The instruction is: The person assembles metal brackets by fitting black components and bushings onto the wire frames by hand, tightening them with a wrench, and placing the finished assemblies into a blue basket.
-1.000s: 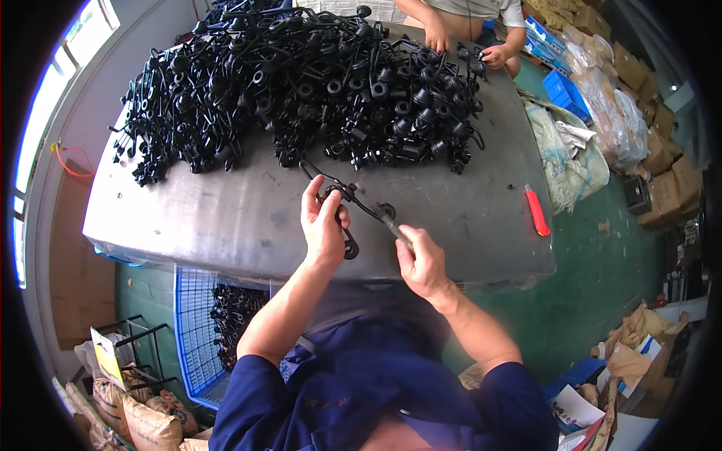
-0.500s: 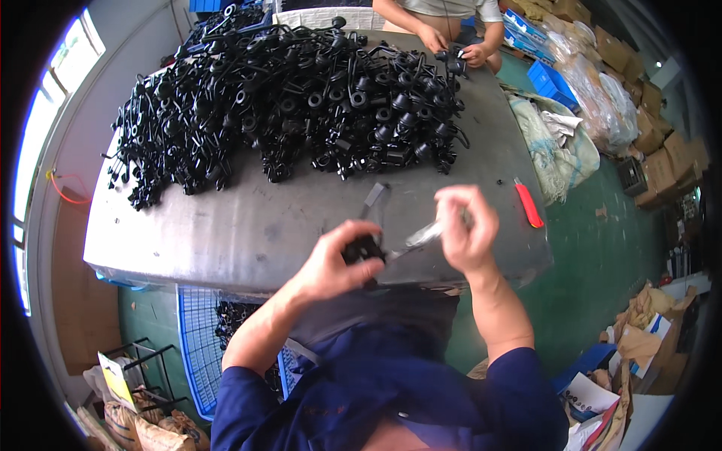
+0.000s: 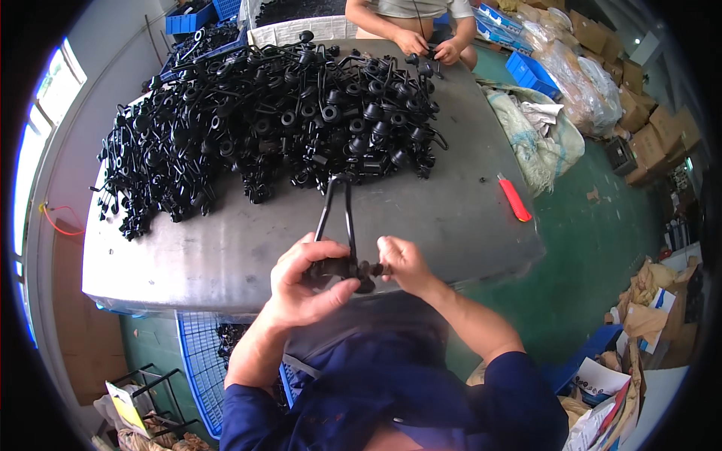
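Near the front edge of the metal table [image 3: 226, 263], my left hand [image 3: 297, 289] is wrapped round a black part with a U-shaped rod [image 3: 349, 222]. The rod points away from me toward the pile. My right hand [image 3: 406, 264] pinches a small dark knob-like piece [image 3: 377, 269] at the right side of that part. Fingers partly cover the body of the part, so its exact kind cannot be made out. Beyond my hands lies a large pile of similar black parts [image 3: 263, 120] with bent rods and round ends.
A red-handled tool [image 3: 514, 200] lies near the table's right edge. Across the table, another person's hands [image 3: 430, 46] handle a black part. A blue crate [image 3: 197, 376] stands below the front edge at left. White sacks [image 3: 538, 143] lie beyond the right side.
A shiny silvery object in my right hand is no longer visible; that hand has moved left and down onto the black part. My left hand has shifted left, and the rod now shows clearly.
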`<state>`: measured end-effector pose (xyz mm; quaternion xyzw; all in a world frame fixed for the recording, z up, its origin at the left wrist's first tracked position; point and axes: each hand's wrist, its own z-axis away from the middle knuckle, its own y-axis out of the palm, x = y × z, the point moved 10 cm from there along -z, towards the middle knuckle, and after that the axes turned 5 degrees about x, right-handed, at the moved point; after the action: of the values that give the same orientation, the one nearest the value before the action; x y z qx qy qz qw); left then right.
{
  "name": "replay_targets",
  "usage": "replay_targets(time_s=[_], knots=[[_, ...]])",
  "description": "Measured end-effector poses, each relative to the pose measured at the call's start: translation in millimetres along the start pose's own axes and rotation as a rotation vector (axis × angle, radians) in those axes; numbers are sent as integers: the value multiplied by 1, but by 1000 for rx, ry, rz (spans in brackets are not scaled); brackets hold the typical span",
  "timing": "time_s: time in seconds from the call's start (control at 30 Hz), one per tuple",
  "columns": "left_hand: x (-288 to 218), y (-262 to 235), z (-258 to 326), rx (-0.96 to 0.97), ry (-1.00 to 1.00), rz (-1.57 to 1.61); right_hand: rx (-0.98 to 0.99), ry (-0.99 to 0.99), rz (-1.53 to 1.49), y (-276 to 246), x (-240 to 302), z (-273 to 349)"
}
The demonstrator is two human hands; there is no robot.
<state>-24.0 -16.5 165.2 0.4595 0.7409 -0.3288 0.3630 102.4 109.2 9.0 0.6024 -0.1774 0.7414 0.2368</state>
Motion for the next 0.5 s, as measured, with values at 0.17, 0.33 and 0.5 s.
replay_targets(time_s=[0.17, 0.33, 0.5], knots=[[-1, 2, -7, -75, 49, -87, 85, 70, 107, 1, -10, 8], [4, 5, 1, 0, 67, -293, 274, 232, -139, 47, -35, 36], [3, -22, -2, -162, 132, -270, 241, 184, -121, 30, -12, 20]])
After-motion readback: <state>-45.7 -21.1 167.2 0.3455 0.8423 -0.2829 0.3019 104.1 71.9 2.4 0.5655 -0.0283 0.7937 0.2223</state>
